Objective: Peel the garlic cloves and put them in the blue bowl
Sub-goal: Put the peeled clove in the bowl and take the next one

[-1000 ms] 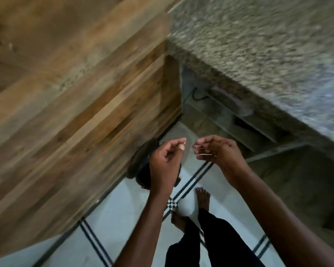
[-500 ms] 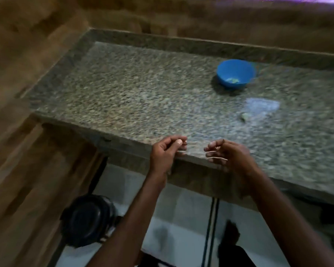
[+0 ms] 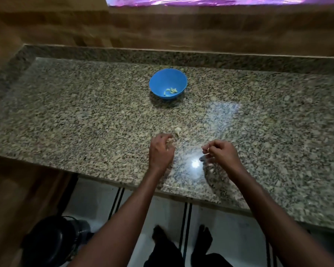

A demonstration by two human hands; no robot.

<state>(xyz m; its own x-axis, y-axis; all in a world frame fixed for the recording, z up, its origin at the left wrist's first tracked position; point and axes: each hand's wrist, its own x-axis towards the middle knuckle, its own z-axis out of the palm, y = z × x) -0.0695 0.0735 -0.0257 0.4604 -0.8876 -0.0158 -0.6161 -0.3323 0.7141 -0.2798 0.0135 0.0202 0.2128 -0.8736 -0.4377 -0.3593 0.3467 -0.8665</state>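
The blue bowl (image 3: pixel 168 83) stands on the granite counter (image 3: pixel 85 116) toward the back, with a few peeled garlic cloves (image 3: pixel 171 90) inside. One unpeeled garlic clove (image 3: pixel 177 131) lies on the counter in front of the bowl. My left hand (image 3: pixel 161 151) is just short of it, palm down, its fingertips curled round another pale garlic clove (image 3: pixel 171 140) on the stone. My right hand (image 3: pixel 220 153) hovers to the right over the counter with its fingers curled. A thin pale sliver shows at its fingertips; I cannot tell what it is.
A wood-patterned wall rises behind and to the left of the counter. Below the front edge lies a white tiled floor with dark lines, a black bin (image 3: pixel 54 241) at lower left, and my bare feet (image 3: pixel 181 236).
The view swung up from the floor and bin to the counter. Both hands moved forward over the counter, and my left hand dropped onto the garlic.
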